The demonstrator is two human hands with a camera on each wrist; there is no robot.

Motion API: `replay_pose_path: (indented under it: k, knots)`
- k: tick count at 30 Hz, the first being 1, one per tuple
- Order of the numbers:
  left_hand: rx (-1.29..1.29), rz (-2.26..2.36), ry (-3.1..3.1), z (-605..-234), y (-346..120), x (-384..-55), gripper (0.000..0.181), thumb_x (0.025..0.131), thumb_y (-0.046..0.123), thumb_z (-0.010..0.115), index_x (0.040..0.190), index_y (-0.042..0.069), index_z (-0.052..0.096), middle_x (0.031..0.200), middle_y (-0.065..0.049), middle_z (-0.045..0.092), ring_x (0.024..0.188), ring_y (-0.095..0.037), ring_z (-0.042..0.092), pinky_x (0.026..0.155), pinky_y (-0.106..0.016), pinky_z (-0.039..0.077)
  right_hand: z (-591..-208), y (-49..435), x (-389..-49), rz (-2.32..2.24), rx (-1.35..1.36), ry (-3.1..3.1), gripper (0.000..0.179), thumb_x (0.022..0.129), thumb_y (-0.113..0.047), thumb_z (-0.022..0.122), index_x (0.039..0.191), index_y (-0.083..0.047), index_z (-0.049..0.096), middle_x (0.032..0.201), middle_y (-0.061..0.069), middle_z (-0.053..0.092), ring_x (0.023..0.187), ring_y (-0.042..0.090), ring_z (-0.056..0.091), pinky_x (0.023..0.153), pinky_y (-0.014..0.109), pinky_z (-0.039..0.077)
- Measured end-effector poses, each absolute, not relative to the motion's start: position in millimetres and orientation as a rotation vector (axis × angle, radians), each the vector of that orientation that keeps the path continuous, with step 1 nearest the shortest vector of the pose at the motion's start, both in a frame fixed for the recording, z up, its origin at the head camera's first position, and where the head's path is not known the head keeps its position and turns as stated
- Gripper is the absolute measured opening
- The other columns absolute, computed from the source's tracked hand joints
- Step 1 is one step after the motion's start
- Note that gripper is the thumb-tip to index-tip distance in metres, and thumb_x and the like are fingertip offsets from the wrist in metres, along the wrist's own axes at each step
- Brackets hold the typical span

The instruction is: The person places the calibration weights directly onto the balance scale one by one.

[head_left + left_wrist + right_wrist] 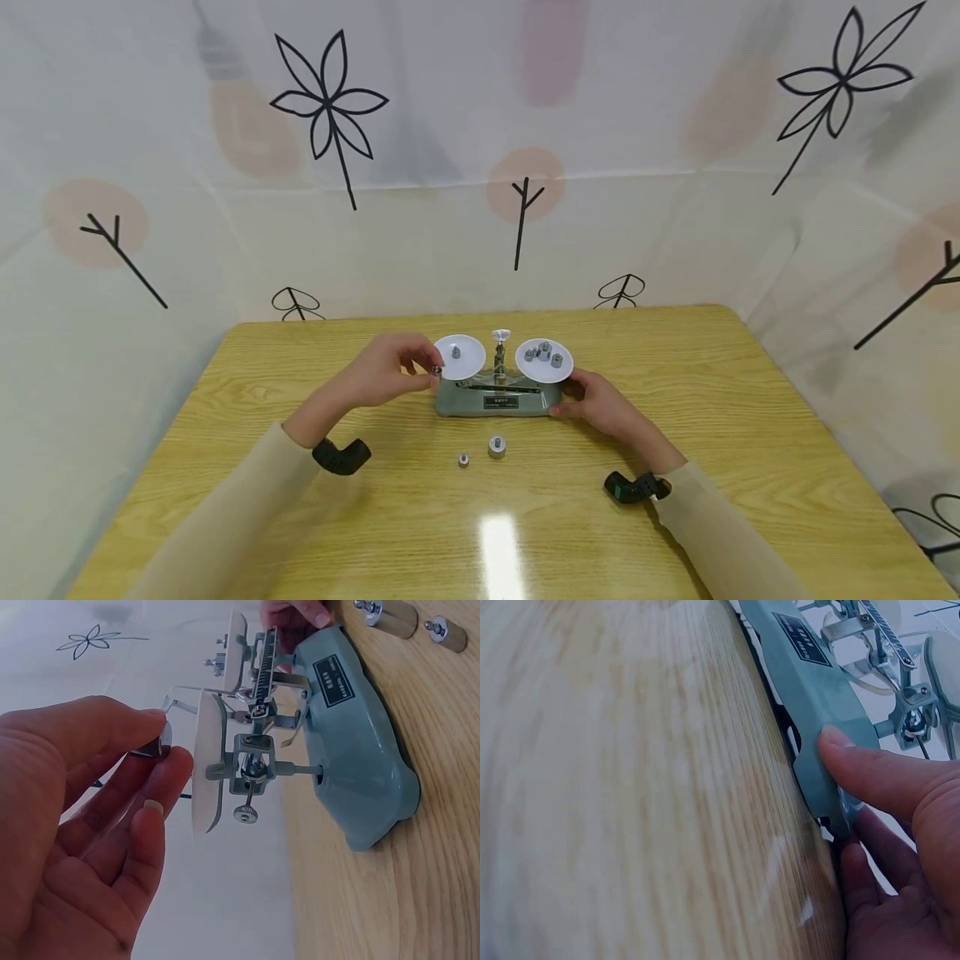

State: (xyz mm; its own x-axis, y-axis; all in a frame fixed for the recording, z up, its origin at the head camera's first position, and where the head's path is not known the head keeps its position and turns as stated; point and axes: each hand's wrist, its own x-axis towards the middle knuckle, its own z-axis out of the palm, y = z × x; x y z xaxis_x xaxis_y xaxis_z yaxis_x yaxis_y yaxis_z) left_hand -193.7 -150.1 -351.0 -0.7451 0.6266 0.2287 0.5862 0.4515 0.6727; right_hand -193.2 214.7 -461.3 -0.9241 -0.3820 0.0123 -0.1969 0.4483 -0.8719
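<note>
A pale green balance scale (465, 405) stands on the table, with a white pan on each side. My left hand (384, 371) is beside the left pan (470, 365), pinching a small metal weight (163, 740) between thumb and fingertips. One weight (456, 353) stands in that pan. Several weights of mixed sizes, among them a larger one (544, 351), stand in the right pan (546, 377). My right hand (600, 406) grips the right end of the base; in the right wrist view its thumb (855, 761) lies on the front face and the fingers reach behind.
In front of the scale, a larger cylindrical weight (497, 448) and a smaller weight (463, 461) stand upright on the wooden table (420, 533). A patterned cloth (420, 242) hangs behind the table and along both sides.
</note>
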Motion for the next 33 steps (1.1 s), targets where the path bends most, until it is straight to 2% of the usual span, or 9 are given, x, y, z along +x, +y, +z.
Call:
replay_pose_path:
  k: [11,20,33]
  knots:
    - [1.073,1.125,2.621,-347,-144,-207,0.016,0.087,0.009,0.076,0.102,0.012,0.071,0.099,0.004,0.068,0.089,-0.011,0.066,0.075,-0.033,0.054,-436,207,-182,-1.515,-0.552,2.474,0.058,0.083,0.004,0.076,0.134,0.013,0.051,0.13,0.027,0.057,0.121,0.041,0.053,0.102,0.053,0.041]
    - [1.064,1.055,2.636,-347,-138,-217,0.012,0.089,0.012,0.076,0.099,0.015,0.071,0.098,0.004,0.068,0.089,-0.011,0.066,0.071,-0.034,0.053,-465,216,-197,-1.527,-0.556,2.48,0.065,0.083,-0.005,0.08,0.139,0.008,0.049,0.135,0.023,0.056,0.125,0.038,0.052,0.105,0.052,0.04]
    - [1.077,0.969,2.612,-345,-132,-226,0.01,0.09,0.013,0.074,0.098,0.014,0.071,0.096,0.004,0.066,0.088,-0.011,0.062,0.071,-0.033,0.052,-465,217,-197,-1.53,-0.55,2.463,0.065,0.083,-0.008,0.081,0.138,0.007,0.05,0.135,0.022,0.056,0.126,0.038,0.051,0.105,0.052,0.04]
